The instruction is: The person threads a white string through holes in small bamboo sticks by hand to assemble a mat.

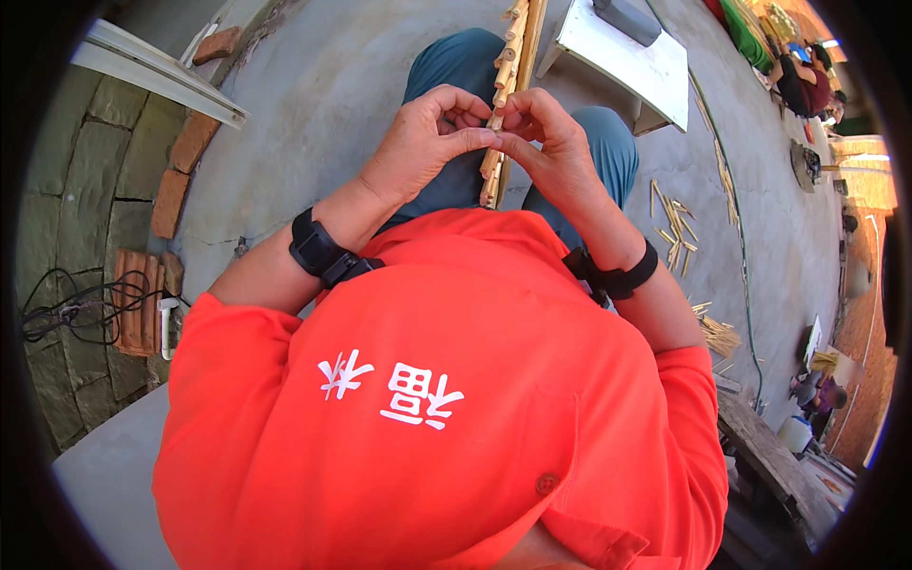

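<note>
A long row of short, pale tan sticks (509, 65), packed side by side, runs away from my lap between my knees. Along its right side lies a straight wooden strip (533, 43). My left hand (423, 138) is closed in a pinch at the left side of the row. From the right, my right hand (556, 147) pinches at the same spot, and the two thumb tips almost meet over the sticks. The fingertips hide exactly which piece lies between them. Below my hands, the near end of the row (491, 176) reaches close to my red shirt.
A small white table (627, 62) bearing a dark grey object (627, 21) stands ahead to the right. Loose sticks (676, 223) and a bundle (717, 334) lie on the concrete floor, near a thin hose (739, 247). Bricks (171, 202) and black cable (71, 309) are at left. Other people sit far right.
</note>
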The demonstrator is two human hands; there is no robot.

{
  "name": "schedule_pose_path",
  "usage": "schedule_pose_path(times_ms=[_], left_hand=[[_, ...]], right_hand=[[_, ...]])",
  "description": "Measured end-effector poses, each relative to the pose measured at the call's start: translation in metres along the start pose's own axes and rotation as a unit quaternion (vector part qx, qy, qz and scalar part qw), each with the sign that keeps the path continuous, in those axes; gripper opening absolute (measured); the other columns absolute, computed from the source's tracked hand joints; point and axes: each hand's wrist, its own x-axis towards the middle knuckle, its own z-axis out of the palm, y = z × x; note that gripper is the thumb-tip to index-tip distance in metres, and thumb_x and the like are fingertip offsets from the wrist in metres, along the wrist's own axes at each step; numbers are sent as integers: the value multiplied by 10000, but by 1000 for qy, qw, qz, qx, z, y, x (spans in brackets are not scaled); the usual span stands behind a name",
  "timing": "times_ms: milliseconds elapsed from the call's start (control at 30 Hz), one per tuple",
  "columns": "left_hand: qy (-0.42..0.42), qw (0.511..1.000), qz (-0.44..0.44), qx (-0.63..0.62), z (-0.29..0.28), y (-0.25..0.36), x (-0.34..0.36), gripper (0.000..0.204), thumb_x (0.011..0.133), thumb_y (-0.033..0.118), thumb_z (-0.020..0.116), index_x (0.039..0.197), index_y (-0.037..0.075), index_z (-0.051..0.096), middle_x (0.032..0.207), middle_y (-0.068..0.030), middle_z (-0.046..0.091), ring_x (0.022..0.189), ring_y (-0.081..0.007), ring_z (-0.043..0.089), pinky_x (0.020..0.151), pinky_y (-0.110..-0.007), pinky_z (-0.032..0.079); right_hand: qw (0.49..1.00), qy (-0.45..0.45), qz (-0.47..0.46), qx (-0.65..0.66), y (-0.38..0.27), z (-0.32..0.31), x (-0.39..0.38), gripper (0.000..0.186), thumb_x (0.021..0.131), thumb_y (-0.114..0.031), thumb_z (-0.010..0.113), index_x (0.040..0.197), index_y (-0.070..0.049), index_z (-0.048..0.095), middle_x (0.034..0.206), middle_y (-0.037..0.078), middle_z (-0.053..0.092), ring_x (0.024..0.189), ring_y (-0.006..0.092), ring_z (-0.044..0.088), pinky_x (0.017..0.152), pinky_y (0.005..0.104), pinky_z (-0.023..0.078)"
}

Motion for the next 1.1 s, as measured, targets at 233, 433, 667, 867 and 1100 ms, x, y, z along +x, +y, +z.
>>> schedule_pose_path(times_ms=[233, 433, 667, 867, 1100], left_hand=[[-70, 997, -16, 17, -1, 4, 9, 134, 809, 71, 661, 878, 26, 556, 851, -3, 569, 829, -79, 564, 775, -213, 449], [-60, 997, -40, 34, 0, 9, 0, 100, 821, 82, 638, 844, 45, 549, 818, 21, 554, 756, -49, 514, 669, -197, 412], [26, 993, -4, 111, 11, 12, -16, 97, 852, 109, 623, 870, 37, 560, 804, 26, 550, 747, -44, 507, 658, -188, 408], [61, 994, 35, 80, 16, 10, -17, 69, 840, 48, 621, 864, 21, 563, 800, 21, 551, 769, -54, 533, 710, -197, 445], [14, 958, 177, 224, 16, 20, -21, 95, 769, 3, 659, 832, 24, 591, 764, -16, 541, 704, -66, 526, 614, -204, 441]], right_hand=[[1000, -4, 5, 26, 4, -4, -1, 369, 752, -67, 737, 1033, -61, 498, 855, 27, 556, 749, 104, 575, 682, 232, 490], [1000, -5, 14, -10, 0, 0, -2, 382, 744, -80, 740, 1027, -49, 486, 853, 45, 576, 774, 128, 598, 690, 257, 500], [997, 15, -10, -70, -2, 5, 0, 384, 742, -79, 739, 1025, -40, 483, 836, 69, 578, 759, 148, 608, 674, 264, 503], [999, 6, -40, -31, -1, 4, 0, 326, 746, -29, 715, 992, -38, 502, 825, 55, 567, 735, 140, 608, 659, 259, 501], [998, 12, -50, -25, 5, -5, -3, 315, 749, 15, 687, 996, -43, 501, 845, 44, 576, 759, 118, 603, 680, 242, 497]])
